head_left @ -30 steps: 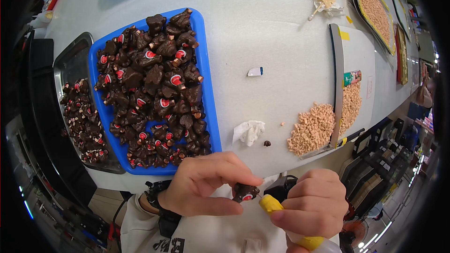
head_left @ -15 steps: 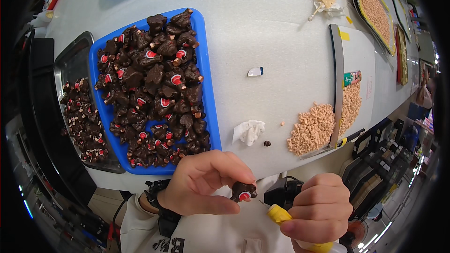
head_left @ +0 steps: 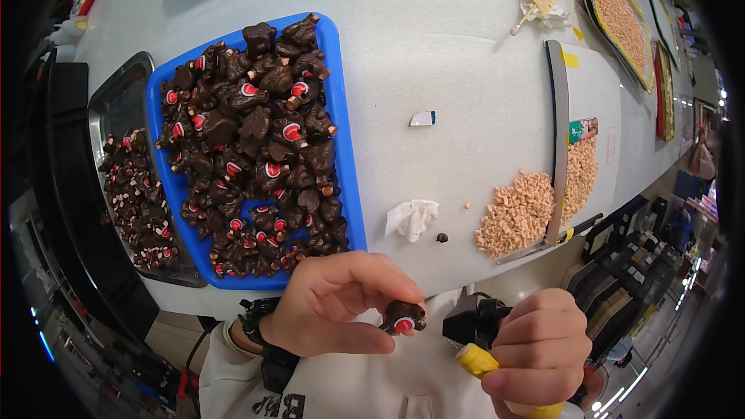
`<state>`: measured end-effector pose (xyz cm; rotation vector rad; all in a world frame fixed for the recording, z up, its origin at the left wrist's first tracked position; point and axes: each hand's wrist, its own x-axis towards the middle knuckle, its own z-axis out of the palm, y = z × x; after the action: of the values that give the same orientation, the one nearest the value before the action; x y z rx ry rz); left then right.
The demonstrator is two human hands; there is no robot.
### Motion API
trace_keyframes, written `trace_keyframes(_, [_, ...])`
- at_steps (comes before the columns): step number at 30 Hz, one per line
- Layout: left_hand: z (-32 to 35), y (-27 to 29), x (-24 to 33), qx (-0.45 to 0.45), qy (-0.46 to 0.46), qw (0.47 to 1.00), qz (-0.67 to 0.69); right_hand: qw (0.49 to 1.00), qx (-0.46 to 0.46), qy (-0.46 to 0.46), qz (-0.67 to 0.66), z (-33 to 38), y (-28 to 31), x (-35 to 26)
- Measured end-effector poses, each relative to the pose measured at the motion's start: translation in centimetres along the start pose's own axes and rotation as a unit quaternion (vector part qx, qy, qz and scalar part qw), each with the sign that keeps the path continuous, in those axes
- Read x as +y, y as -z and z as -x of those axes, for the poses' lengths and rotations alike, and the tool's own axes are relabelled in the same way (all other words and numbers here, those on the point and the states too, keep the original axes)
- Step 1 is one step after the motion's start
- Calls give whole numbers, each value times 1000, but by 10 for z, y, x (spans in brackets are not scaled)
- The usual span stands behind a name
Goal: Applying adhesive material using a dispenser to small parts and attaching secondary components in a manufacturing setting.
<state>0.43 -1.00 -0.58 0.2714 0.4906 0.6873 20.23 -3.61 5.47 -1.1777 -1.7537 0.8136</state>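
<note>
My left hand (head_left: 334, 306) pinches a small dark chocolate-coloured piece with a red and white spot (head_left: 403, 316) just below the table's near edge. My right hand (head_left: 539, 345) is closed around a yellow-handled tool (head_left: 485, 363) with a black head (head_left: 468, 320), held a little to the right of the piece, not touching it. A blue tray (head_left: 347, 178) above my left hand is piled with several similar dark pieces. A black band sits on my left wrist.
A metal tray (head_left: 116, 109) with more dark pieces lies left of the blue tray. A heap of beige pellets (head_left: 520, 213) lies against a metal ruler-like bar (head_left: 556, 140). A crumpled white tissue (head_left: 413, 217), a dark crumb (head_left: 441, 237) and a small white scrap (head_left: 423, 118) sit on the grey table.
My right hand with the yellow-handled tool has drawn slightly down and right, away from the dark piece. My left hand still holds the piece in about the same place.
</note>
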Motion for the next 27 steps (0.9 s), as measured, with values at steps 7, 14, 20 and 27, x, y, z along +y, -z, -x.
trace_keyframes(7, [1, 2, 1, -20, 5, 1000, -12, 1000, -2, -9, -25, -5, -5, 3])
trace_keyframes(14, [0, 2, 1, -24, 18, 999, -24, 998, -3, -12, -59, -11, -14, 9])
trace_keyframes(20, [1, 1, 2, -19, 22, 999, -18, 999, -21, 16, -47, -8, -6, 13])
trace_keyframes(27, [-1, 1, 2, -21, 25, 999, -23, 997, 23, -13, -66, -5, -11, 12])
